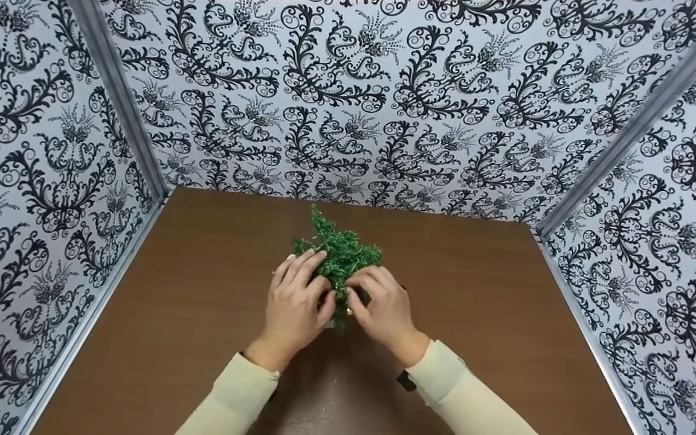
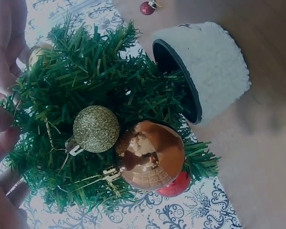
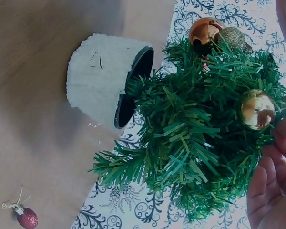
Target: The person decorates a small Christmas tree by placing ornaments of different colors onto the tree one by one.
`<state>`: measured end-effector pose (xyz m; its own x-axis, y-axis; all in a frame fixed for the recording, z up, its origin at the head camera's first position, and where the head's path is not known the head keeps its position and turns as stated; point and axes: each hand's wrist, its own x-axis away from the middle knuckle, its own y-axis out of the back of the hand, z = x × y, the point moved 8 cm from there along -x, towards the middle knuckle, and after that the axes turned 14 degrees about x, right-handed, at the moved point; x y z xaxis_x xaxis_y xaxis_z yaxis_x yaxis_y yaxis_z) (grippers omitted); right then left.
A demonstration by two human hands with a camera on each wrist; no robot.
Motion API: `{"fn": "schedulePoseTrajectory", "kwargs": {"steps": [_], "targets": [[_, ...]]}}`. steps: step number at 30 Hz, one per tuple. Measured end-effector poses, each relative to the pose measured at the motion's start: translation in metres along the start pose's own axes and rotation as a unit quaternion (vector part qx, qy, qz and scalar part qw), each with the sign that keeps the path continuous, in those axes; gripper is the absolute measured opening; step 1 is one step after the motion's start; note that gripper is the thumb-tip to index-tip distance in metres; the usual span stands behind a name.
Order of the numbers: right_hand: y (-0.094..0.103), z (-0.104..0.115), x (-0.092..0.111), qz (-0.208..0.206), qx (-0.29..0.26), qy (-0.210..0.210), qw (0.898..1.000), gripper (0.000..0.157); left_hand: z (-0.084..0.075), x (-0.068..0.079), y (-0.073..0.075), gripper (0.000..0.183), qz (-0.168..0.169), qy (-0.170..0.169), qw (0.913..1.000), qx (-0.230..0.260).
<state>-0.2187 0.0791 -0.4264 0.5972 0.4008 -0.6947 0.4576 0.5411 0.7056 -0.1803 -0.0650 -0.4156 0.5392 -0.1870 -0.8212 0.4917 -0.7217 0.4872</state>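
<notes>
A small green artificial Christmas tree [image 1: 342, 251] stands between my hands, in a white fuzzy pot [image 2: 207, 71]. My left hand [image 1: 295, 297] is at its left side, fingers over the foliage, thumb and index finger pinching a branch. Across from it, my right hand [image 1: 385, 306] pinches a branch tip beside a shiny gold ball [image 3: 257, 109]; whether it also holds the ball's loop is hidden. On the other side hang a glittery gold ball [image 2: 96, 129], a shiny copper ball [image 2: 151, 155] and a partly covered red ball [image 2: 175, 185].
A small glittery red ball [image 3: 27, 218] with a string loop lies on the brown table [image 1: 203, 260], near the pot. Walls with a black-and-white scroll pattern [image 1: 348, 109] enclose the table at the back and both sides.
</notes>
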Motion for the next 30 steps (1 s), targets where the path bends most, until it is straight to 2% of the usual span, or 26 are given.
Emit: {"fn": "schedulePoseTrajectory", "kwargs": {"steps": [3, 5, 9, 12, 17, 24, 30], "targets": [[0.002, 0.0, 0.001, -0.006, -0.004, 0.002, 1.0, 0.008, 0.0, 0.001, 0.001, 0.012, -0.002, 0.007, 0.9998, 0.016], [0.003, -0.001, 0.003, -0.011, -0.008, 0.005, 1.0, 0.01, -0.001, 0.001, 0.001, 0.024, 0.001, 0.013, 0.9996, 0.024], [0.006, -0.006, 0.008, -0.021, -0.019, 0.007, 1.0, 0.013, -0.001, 0.002, -0.002, 0.061, 0.021, 0.021, 0.9993, 0.023], [0.008, -0.013, 0.014, -0.033, -0.021, 0.002, 0.999, 0.014, 0.0, 0.003, -0.005, 0.072, 0.042, 0.025, 0.9988, 0.009], [0.006, -0.033, 0.029, -0.033, -0.007, -0.015, 0.999, 0.015, 0.002, 0.003, -0.008, 0.067, 0.058, 0.034, 0.9977, -0.001], [-0.001, -0.058, 0.056, -0.007, 0.027, -0.028, 0.999, 0.017, 0.001, 0.003, -0.01, 0.062, 0.045, 0.028, 0.9986, 0.003], [-0.014, -0.083, 0.078, 0.058, 0.052, -0.052, 0.996, 0.021, 0.001, 0.002, -0.012, 0.053, 0.055, 0.031, 0.998, 0.004]]}}
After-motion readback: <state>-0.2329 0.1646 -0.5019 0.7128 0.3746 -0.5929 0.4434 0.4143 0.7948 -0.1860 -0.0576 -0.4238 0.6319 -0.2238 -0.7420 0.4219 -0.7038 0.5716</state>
